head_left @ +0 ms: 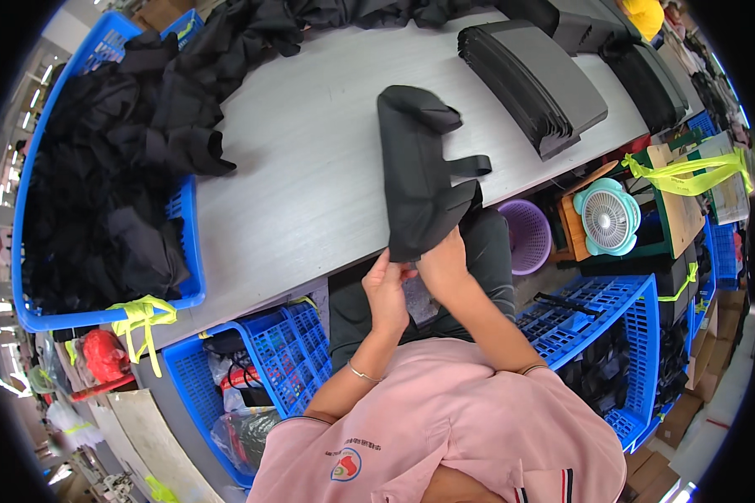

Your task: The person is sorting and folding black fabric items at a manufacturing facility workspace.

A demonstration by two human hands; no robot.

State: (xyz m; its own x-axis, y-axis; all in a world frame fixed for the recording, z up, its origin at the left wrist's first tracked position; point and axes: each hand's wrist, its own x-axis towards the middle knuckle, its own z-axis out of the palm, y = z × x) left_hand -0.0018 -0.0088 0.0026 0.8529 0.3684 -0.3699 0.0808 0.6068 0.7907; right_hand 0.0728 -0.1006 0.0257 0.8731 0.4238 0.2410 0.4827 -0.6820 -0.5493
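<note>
Bag (pixel 411 184) stretches lengthwise away from left hand (pixel 387 292), pinching its near corner, and right hand (pixel 445 265), close beside at that end, its grip partly hidden

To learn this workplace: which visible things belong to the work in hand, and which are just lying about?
Likely belonging:
black fabric piece, held by left hand and right hand
black fabric heap
dark stack

Likely unrelated:
turquoise fan
purple basket
red bag

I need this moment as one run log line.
left hand: pinching end of black fabric piece; right hand: touching it; table: dark panel stack; blue basket: dark cloth
</note>
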